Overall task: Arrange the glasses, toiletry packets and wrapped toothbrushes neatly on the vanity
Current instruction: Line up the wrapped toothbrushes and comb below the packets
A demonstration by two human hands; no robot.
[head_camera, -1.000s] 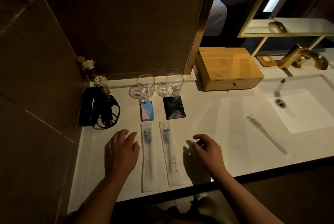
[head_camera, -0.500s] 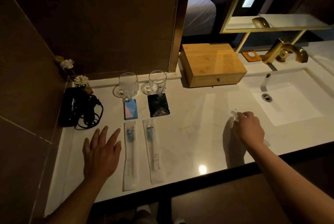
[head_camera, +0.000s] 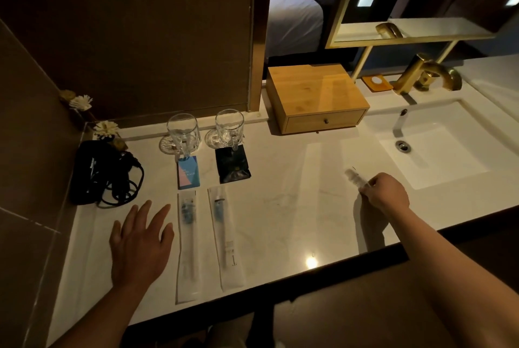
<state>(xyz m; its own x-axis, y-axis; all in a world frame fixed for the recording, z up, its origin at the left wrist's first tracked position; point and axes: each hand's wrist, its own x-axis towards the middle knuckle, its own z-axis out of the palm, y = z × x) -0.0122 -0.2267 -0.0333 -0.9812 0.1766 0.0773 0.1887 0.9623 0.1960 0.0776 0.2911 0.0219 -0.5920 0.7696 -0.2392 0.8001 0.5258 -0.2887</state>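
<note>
Two clear glasses, the left glass (head_camera: 183, 132) and the right glass (head_camera: 229, 126), stand at the back of the white vanity (head_camera: 283, 207). In front of them lie a blue and pink packet (head_camera: 188, 172) and a black packet (head_camera: 232, 165). Below those, two wrapped toothbrushes lie side by side: the left wrapped toothbrush (head_camera: 188, 246) and the right wrapped toothbrush (head_camera: 225, 238). My left hand (head_camera: 140, 238) rests flat and open just left of them. My right hand (head_camera: 384, 193) grips a third clear-wrapped item (head_camera: 356, 176) near the sink, its top end sticking out.
A black hair dryer with coiled cord (head_camera: 104, 173) lies at the far left beside small flowers (head_camera: 105, 129). A wooden drawer box (head_camera: 316, 97) stands at the back. The sink basin (head_camera: 438, 145) and gold tap (head_camera: 427, 73) are at the right.
My right hand moved from beside the two toothbrushes over to the wrapped item near the sink and closed on it. My left hand spread flat and barely moved.
</note>
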